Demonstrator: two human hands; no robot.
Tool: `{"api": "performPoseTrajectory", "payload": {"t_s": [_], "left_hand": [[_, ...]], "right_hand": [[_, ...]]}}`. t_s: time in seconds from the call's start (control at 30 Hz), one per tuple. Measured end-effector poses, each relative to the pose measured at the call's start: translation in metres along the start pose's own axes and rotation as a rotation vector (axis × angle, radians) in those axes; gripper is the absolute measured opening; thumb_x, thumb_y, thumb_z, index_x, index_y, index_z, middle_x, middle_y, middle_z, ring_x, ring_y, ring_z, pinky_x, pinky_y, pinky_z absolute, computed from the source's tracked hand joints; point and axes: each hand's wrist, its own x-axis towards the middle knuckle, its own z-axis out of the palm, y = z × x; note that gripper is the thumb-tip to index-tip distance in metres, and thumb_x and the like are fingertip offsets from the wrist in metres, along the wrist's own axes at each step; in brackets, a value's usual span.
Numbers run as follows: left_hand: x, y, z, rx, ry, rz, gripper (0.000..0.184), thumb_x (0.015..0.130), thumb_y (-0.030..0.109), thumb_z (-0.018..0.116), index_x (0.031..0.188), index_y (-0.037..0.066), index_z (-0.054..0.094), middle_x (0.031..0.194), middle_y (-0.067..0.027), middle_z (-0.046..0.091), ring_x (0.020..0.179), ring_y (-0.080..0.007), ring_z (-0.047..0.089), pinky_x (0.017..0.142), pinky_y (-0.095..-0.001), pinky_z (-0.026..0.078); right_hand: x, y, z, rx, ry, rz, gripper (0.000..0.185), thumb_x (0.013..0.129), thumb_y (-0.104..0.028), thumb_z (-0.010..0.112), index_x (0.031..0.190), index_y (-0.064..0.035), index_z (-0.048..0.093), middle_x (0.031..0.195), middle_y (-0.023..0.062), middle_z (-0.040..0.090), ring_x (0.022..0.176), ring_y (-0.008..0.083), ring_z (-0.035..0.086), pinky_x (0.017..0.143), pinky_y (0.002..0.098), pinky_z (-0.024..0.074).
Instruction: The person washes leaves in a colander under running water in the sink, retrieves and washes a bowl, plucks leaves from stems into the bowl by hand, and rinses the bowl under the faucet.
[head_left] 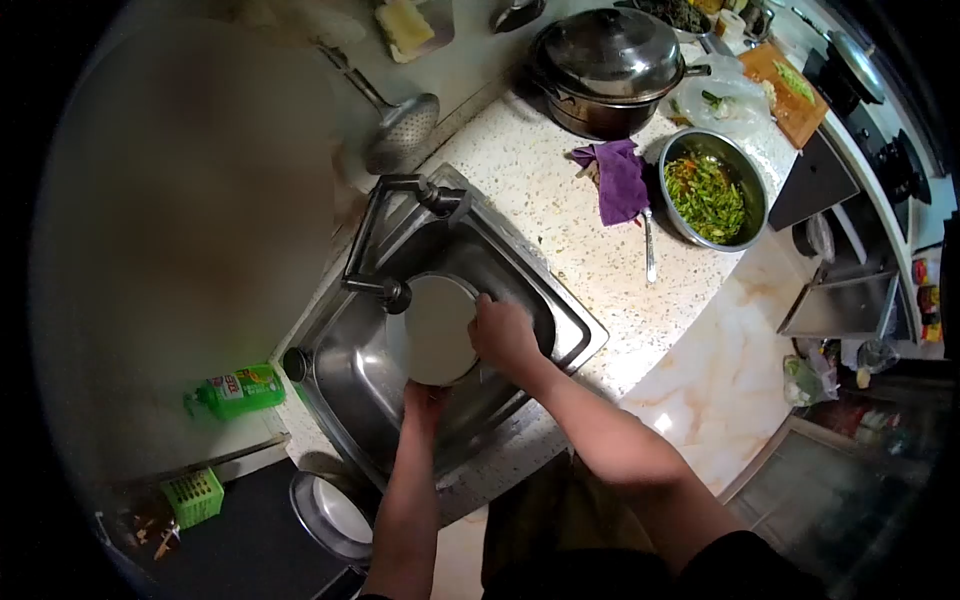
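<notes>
Over the steel sink [360, 385] a round container [440, 325] with whitish contents or a pale inner surface is held beneath the faucet [375, 290]. My left hand [427, 400] grips its near edge, fingers partly hidden under it. Closed on the right side of the rim is my right hand [498, 332]. Whether water is running from the spout is too unclear to tell.
Right of the sink, the speckled counter [560, 220] holds a lidded pot [608, 75], a purple cloth [620, 182], a spoon [650, 245] and a bowl of chopped greens [705, 200]. A green bottle [240, 391] lies left; a pan [340, 515] sits lower left.
</notes>
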Motion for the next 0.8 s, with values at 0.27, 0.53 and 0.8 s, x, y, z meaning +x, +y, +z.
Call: {"api": "performPoseTrajectory", "payload": {"t_s": [0.27, 0.53, 0.8], "left_hand": [[0.035, -0.064, -0.077, 0.271, -0.327, 0.263, 0.048, 0.094, 0.013, 0.051, 0.140, 0.011, 0.040, 0.127, -0.0049, 0.053, 0.104, -0.0179, 0.058, 0.068, -0.0262, 0.052], [-0.051, -0.019, -0.041, -0.114, 0.001, -0.065, 0.042, 0.100, 0.033, 0.049, 0.134, 0.008, 0.049, 0.126, -0.0099, 0.058, 0.100, -0.0214, 0.065, 0.080, -0.0384, 0.059], [-0.120, 0.006, 0.016, 0.009, -0.082, -0.062, 0.049, 0.090, 0.025, 0.066, 0.133, 0.008, 0.050, 0.132, -0.0086, 0.055, 0.116, -0.0264, 0.057, 0.094, -0.0500, 0.049]], "right_hand": [[-0.061, -0.004, -0.043, 0.065, 0.090, -0.007, 0.022, 0.083, -0.014, 0.060, 0.094, 0.0053, 0.058, 0.074, 0.0279, 0.063, 0.074, 0.0451, 0.063, 0.070, 0.0507, 0.0522], [-0.118, 0.046, -0.125, 0.132, 0.236, 0.189, 0.020, 0.086, -0.006, 0.058, 0.101, 0.0070, 0.058, 0.068, 0.0238, 0.064, 0.063, 0.0375, 0.065, 0.061, 0.0461, 0.0515], [-0.135, 0.122, -0.174, 0.321, 0.404, 0.315, 0.013, 0.093, -0.008, 0.050, 0.095, 0.0052, 0.052, 0.058, 0.0131, 0.061, 0.043, 0.0175, 0.058, 0.040, 0.0318, 0.0437]]}}
